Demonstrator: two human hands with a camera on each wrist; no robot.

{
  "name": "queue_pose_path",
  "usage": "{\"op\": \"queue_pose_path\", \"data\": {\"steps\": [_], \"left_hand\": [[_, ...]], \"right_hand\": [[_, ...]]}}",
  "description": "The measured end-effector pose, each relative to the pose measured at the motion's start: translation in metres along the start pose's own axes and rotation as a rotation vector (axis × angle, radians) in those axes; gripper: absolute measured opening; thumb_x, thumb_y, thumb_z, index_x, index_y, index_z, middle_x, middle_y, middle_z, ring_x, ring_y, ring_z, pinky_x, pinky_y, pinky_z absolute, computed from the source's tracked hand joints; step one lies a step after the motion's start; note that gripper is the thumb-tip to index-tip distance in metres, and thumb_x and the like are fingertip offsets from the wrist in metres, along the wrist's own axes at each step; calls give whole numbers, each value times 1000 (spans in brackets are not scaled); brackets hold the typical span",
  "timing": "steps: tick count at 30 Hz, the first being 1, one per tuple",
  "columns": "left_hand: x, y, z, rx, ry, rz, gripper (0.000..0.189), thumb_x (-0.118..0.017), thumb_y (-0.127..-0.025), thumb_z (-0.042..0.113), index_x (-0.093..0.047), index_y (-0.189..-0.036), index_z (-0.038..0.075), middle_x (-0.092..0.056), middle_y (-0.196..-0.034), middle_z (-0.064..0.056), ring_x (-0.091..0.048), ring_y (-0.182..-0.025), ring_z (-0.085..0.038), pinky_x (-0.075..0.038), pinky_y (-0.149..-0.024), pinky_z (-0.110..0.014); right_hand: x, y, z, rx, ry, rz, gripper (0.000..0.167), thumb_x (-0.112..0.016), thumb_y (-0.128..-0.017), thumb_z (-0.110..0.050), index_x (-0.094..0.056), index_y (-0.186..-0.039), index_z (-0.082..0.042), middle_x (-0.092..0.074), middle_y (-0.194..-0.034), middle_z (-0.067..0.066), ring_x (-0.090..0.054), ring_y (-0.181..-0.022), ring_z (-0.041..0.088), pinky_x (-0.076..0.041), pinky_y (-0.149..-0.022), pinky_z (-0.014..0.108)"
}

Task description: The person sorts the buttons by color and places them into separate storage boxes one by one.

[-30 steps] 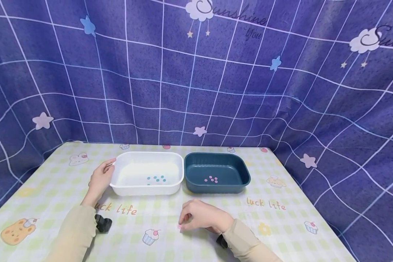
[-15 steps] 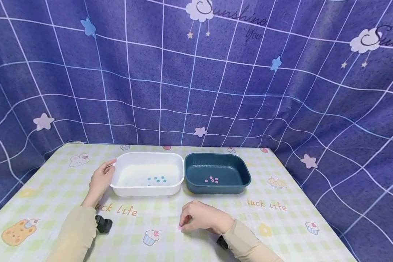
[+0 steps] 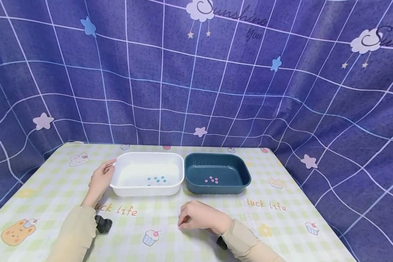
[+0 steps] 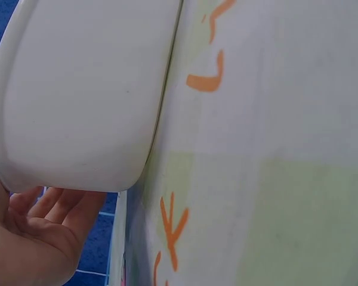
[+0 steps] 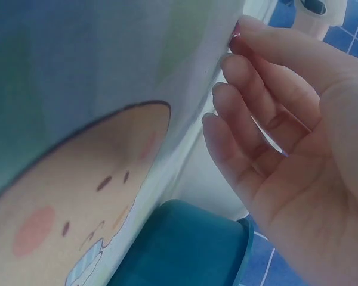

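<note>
My left hand [image 3: 100, 179] rests its fingers against the left end of a white plastic basin [image 3: 147, 191], its thumb by the rim. In the left wrist view those fingers [image 4: 77, 211] lie along the basin's outer end wall. Several small blue discs [image 3: 157, 179] lie on the basin's floor. My right hand [image 3: 203, 216] is low over the tablecloth in front of the two containers. Thumb and forefinger pinch a small pink bead [image 5: 235, 30], mostly hidden between the tips. To the right, a dark teal basin [image 3: 216, 189] holds several small pink beads [image 3: 211, 179].
The two basins stand side by side toward the back of the table, with their rims close together. A checked tablecloth [image 3: 118, 240] with printed cupcakes and lettering covers the table. Behind it hangs a blue gridded curtain [image 3: 196, 91]. A small black wrist camera [image 3: 103, 223] sits on the left wrist.
My right hand shifts only very slightly, and less of the pink bead shows at its fingertips. The left hand and both basins stay in place.
</note>
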State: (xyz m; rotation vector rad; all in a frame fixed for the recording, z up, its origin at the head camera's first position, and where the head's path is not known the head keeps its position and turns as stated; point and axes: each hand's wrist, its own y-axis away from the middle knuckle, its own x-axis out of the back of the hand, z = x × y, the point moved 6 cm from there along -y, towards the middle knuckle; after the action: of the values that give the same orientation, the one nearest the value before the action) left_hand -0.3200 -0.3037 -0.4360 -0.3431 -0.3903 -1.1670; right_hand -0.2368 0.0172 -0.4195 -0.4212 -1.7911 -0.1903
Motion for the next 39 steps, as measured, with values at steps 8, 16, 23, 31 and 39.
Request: {"op": "queue_pose_path", "data": {"steps": [8,16,23,31,39], "left_hand": [[0,0,0,-4,1,0,47,-33,-100,31,-36,-144,14,-44,-141,-20,-38,-130,-43,-4,-101,-70],[0,2,1,-2,-1,-6,47,-33,-101,32,-35,-145,14,-44,-141,-20,-38,-130,-43,-3,-101,-70],[0,3,2,-1,5,-6,48,-32,-101,31,-35,-145,14,-43,-142,-21,-37,-130,-43,-2,-102,-69],[2,4,2,-5,20,-1,47,-32,-101,30,-35,-145,13,-43,-142,-21,-38,-130,-43,-1,-103,-69],[1,3,1,-16,21,-6,47,-33,-101,31,-35,-144,13,-43,-141,-22,-36,-131,-44,4,-102,-71]], "right_hand": [[1,-1,-3,10,2,4,5,-71,-81,-15,-76,-82,-14,-61,-70,-9,-46,-64,-9,-34,-67,-2],[0,-3,-4,26,46,8,5,-71,-81,-16,-76,-83,-16,-60,-71,-11,-45,-65,-8,-33,-67,-2],[-1,-4,-5,18,39,-7,5,-71,-80,-14,-75,-82,-15,-61,-70,-8,-45,-64,-7,-34,-67,-1],[0,-5,-5,11,34,-4,6,-70,-80,-15,-75,-83,-15,-62,-73,-8,-50,-68,-5,-34,-70,-1],[6,-3,0,-5,-56,45,7,-68,-82,-14,-74,-86,-14,-60,-75,-8,-52,-71,-2,-38,-70,0]]}}
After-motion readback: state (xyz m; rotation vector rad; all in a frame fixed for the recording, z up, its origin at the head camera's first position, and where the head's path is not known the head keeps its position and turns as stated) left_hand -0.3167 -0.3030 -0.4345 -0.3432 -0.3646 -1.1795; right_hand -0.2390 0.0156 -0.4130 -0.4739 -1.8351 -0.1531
